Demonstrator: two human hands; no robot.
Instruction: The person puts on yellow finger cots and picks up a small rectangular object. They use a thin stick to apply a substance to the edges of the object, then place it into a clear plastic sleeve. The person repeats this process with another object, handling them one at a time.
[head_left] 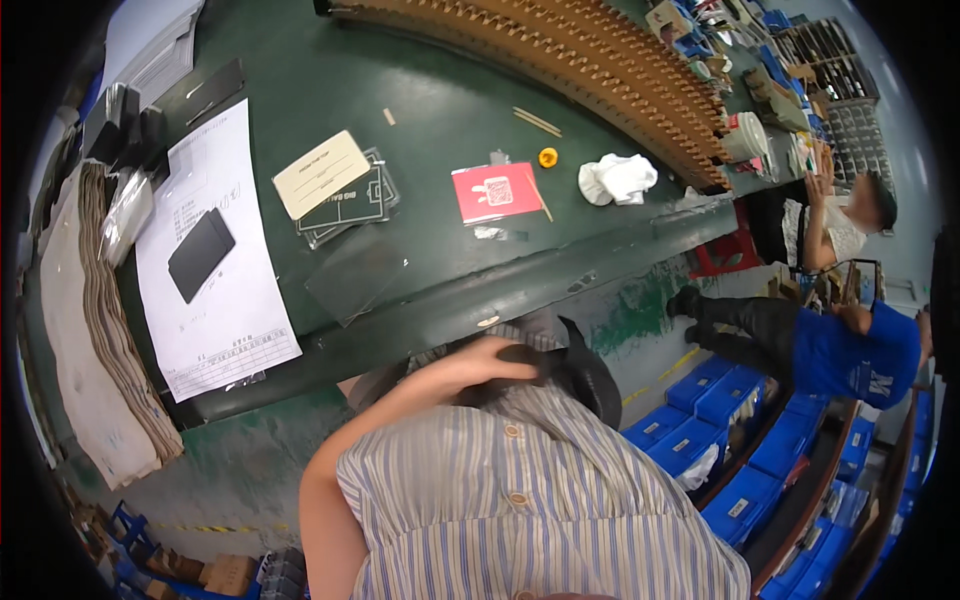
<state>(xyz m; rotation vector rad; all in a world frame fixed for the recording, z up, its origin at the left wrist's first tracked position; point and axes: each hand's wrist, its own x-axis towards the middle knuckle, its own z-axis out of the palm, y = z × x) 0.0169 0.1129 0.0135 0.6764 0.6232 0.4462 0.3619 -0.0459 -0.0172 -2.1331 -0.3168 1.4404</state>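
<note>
My left hand (490,360) lies just below the middle of the view, the forearm rising from seven o'clock across my striped shirt (530,500), and its grip is curled closed over a black, floppy object (570,375) that rests against my chest; I cannot tell what sort of thing it is, only that it is dark and spreads out toward three o'clock from my fingers. My right hand is out of sight, so I can say nothing of its grip. Above the hand, at twelve o'clock, runs the near edge of the dark green surface (440,100). On it, toward ten o'clock, lies a white printed sheet (235,310) with a flat black rectangular case (200,255) resting on top of it. Farther toward eleven o'clock sits a beige card (321,173) laid over a stack of clear plastic pieces (350,205). At twelve o'clock is a red card (497,192) with a thin wooden stick touching its right side, and just beyond it a small yellow ring (548,157). At one o'clock lies a crumpled white cloth (617,178), near a long wooden rack (600,70) of slots. At nine o'clock brown sheets (105,330) are stacked on edge. At three o'clock a person in a blue shirt (855,355) bends over blue crates (730,470) on the floor.
</note>
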